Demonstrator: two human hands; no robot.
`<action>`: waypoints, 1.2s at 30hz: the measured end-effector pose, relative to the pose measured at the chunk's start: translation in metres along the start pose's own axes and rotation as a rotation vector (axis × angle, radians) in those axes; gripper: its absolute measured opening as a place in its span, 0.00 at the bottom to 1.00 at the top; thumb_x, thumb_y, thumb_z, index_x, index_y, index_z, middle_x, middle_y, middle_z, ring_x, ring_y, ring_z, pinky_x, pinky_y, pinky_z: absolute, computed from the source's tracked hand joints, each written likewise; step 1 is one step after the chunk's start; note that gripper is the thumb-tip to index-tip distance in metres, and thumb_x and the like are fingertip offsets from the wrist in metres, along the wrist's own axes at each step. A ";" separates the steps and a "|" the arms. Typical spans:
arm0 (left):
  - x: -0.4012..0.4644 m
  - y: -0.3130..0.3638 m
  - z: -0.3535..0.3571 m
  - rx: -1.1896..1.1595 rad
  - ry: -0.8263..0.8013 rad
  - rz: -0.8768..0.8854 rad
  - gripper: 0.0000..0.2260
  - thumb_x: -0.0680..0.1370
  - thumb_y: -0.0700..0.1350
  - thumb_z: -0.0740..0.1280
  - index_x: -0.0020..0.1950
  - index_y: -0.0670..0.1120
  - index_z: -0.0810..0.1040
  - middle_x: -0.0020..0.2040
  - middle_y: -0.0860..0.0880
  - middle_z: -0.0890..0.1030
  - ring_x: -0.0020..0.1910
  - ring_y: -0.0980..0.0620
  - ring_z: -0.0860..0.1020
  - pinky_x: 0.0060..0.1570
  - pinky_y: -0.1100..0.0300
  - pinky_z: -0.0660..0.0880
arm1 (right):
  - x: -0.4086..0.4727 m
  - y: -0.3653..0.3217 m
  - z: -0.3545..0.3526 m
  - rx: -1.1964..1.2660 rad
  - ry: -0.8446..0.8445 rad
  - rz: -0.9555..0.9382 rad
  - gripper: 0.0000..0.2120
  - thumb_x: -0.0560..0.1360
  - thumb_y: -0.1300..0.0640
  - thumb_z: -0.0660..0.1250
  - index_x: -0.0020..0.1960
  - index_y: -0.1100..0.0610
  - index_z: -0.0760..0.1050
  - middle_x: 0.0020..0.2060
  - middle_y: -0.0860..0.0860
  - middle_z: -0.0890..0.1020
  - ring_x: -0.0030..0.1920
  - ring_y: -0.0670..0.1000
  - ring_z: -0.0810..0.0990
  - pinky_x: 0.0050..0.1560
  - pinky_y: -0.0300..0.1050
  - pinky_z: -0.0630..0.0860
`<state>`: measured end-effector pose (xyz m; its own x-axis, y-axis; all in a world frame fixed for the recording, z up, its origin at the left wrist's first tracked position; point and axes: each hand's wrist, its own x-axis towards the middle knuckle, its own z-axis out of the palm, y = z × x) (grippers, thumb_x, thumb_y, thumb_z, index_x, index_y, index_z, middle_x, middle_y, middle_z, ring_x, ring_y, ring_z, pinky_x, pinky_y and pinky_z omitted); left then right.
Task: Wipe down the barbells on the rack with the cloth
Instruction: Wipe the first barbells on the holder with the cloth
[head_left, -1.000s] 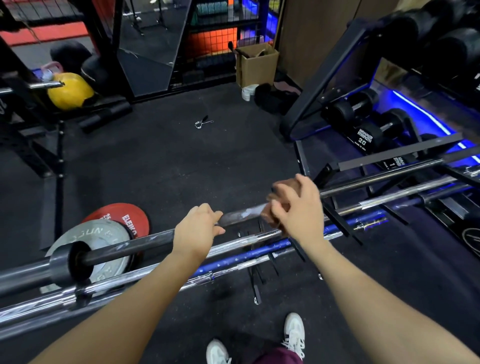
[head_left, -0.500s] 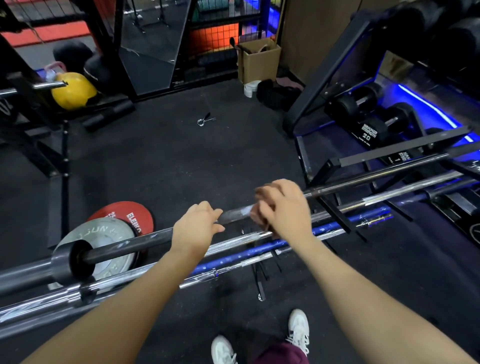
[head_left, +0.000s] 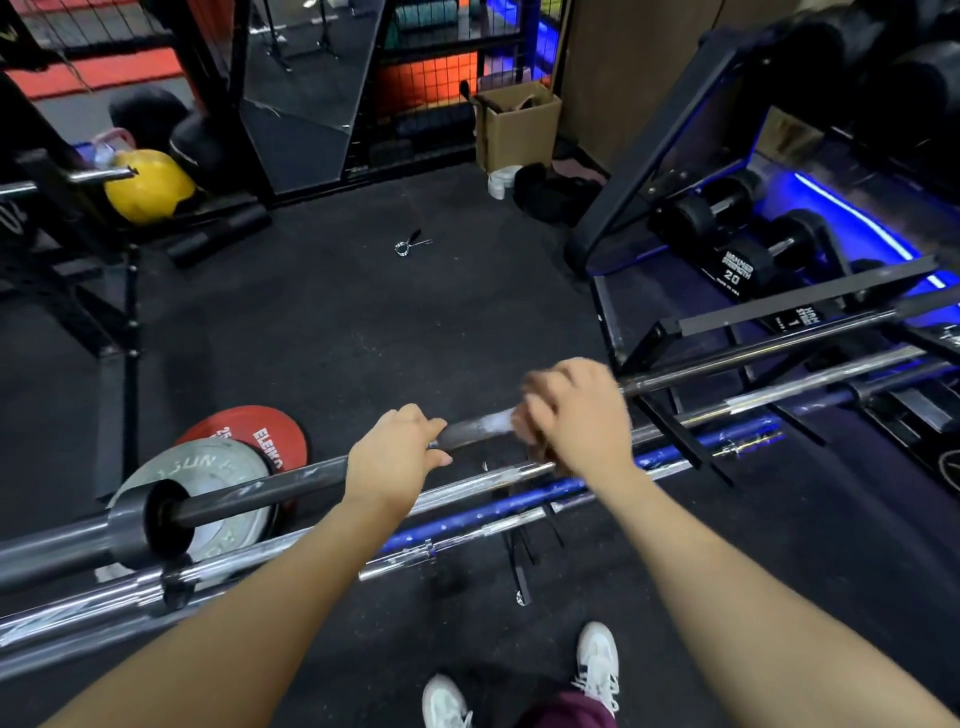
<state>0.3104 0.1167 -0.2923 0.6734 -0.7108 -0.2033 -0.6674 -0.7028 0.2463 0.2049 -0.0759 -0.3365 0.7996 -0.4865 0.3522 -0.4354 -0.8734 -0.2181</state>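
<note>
Several barbells lie side by side on a low black rack (head_left: 670, 421), running from lower left to upper right. The top one is a dark barbell (head_left: 260, 491) with a chalky white patch on its middle. My left hand (head_left: 397, 460) grips this bar left of the patch. My right hand (head_left: 576, 415), blurred by motion, is wrapped around the same bar right of the patch, with a dark cloth (head_left: 532, 387) mostly hidden under its fingers. Below lie a chrome barbell (head_left: 467, 480) and a blue barbell (head_left: 519, 496).
A grey plate (head_left: 208, 465) and a red plate (head_left: 249, 431) lean at the left behind the bars. A spring collar (head_left: 410, 244) lies on the black floor. A dumbbell rack (head_left: 737, 249) stands at the right, a cardboard box (head_left: 517, 124) at the back. My white shoes (head_left: 597, 665) are below.
My right hand with the cloth has slid leftward along the dark bar toward my left hand, then slightly back. My left hand has kept its grip in place.
</note>
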 end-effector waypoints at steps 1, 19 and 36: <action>0.000 0.000 0.000 0.001 0.000 0.011 0.16 0.79 0.54 0.63 0.65 0.51 0.74 0.56 0.51 0.73 0.57 0.52 0.70 0.51 0.55 0.73 | 0.001 0.011 -0.001 -0.003 0.014 0.085 0.21 0.74 0.44 0.57 0.50 0.57 0.82 0.48 0.53 0.78 0.54 0.58 0.75 0.59 0.53 0.69; -0.008 -0.014 0.001 0.019 -0.009 -0.032 0.19 0.79 0.55 0.62 0.67 0.49 0.74 0.56 0.49 0.73 0.57 0.50 0.71 0.51 0.54 0.73 | -0.005 -0.015 0.004 -0.014 0.071 0.117 0.19 0.76 0.46 0.58 0.48 0.58 0.81 0.45 0.55 0.77 0.51 0.59 0.76 0.58 0.56 0.71; -0.006 -0.016 0.006 -0.004 0.046 -0.012 0.17 0.79 0.55 0.63 0.65 0.50 0.75 0.55 0.51 0.73 0.56 0.51 0.70 0.48 0.57 0.71 | -0.007 -0.034 0.013 -0.056 0.192 0.191 0.16 0.76 0.48 0.57 0.44 0.58 0.78 0.44 0.55 0.77 0.51 0.57 0.74 0.62 0.56 0.65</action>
<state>0.3153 0.1325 -0.3005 0.6952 -0.7003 -0.1624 -0.6580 -0.7109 0.2485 0.2191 -0.0423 -0.3435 0.6102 -0.6328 0.4767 -0.5969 -0.7628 -0.2487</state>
